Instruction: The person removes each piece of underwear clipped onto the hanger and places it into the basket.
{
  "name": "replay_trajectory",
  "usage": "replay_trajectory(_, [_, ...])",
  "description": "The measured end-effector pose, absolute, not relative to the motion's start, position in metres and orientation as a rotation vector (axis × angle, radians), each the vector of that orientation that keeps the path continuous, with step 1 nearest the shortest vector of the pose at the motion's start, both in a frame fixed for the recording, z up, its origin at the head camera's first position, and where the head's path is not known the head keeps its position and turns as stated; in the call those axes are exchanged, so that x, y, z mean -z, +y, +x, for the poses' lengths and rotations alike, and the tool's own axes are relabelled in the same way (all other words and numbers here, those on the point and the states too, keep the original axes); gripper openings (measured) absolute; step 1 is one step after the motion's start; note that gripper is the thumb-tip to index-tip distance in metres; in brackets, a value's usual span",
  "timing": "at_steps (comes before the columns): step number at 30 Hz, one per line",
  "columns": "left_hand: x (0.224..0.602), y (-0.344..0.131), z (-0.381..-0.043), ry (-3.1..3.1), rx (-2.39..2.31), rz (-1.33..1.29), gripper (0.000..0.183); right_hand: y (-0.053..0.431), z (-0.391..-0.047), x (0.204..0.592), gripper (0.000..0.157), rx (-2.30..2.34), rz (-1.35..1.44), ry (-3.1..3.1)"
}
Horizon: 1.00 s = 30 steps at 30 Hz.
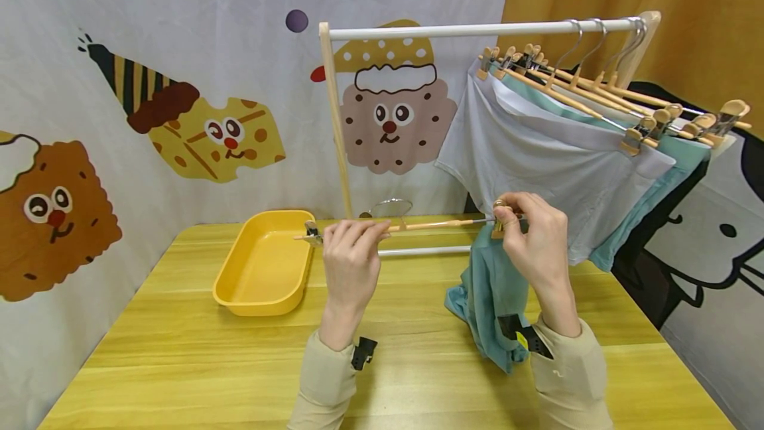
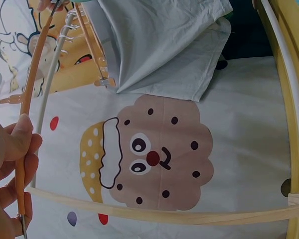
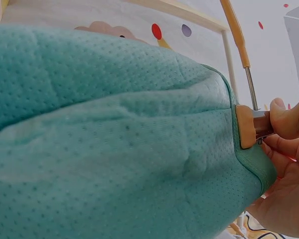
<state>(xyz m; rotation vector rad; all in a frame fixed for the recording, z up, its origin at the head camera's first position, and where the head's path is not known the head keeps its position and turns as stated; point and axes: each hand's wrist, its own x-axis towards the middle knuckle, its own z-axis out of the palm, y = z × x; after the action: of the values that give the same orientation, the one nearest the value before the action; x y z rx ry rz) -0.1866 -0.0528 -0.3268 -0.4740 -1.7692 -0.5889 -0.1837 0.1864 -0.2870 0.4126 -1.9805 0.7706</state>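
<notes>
My left hand (image 1: 352,257) grips the wooden bar of a clip hanger (image 1: 438,225) near its left end; in the left wrist view fingers and thumb wrap the bar. The left clip (image 1: 312,233) of the hanger has no cloth in it. My right hand (image 1: 537,241) pinches the clip at the other end. In the right wrist view that wooden clip (image 3: 246,127) bites the edge of a teal, dotted-texture garment (image 3: 114,144). The garment (image 1: 492,290) hangs bunched down to the table, partly behind my right wrist. The hanger's wire hook (image 1: 390,206) points away from me.
A white-railed wooden rack (image 1: 418,32) stands at the back. On its right side several clip hangers carry clothes, with grey shorts (image 1: 537,144) in front. A yellow tray (image 1: 262,271) sits on the wooden table (image 1: 179,350) at left. A printed curtain (image 1: 239,32) backs everything.
</notes>
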Motion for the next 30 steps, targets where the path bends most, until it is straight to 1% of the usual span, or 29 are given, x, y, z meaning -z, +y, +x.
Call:
replay_trajectory(18, [0.3277, -0.0522, -0.1861, -1.776, 0.598, -0.474, 0.008, 0.1864, -0.1823, 0.2872, 0.003, -0.785, 0.415, -1.953])
replay_trajectory(30, [0.3297, -0.0520, -0.1891, -1.768, 0.599, -0.480, 0.006, 0.1883, -0.1820, 0.2899, 0.010, -0.833, 0.432, -2.140])
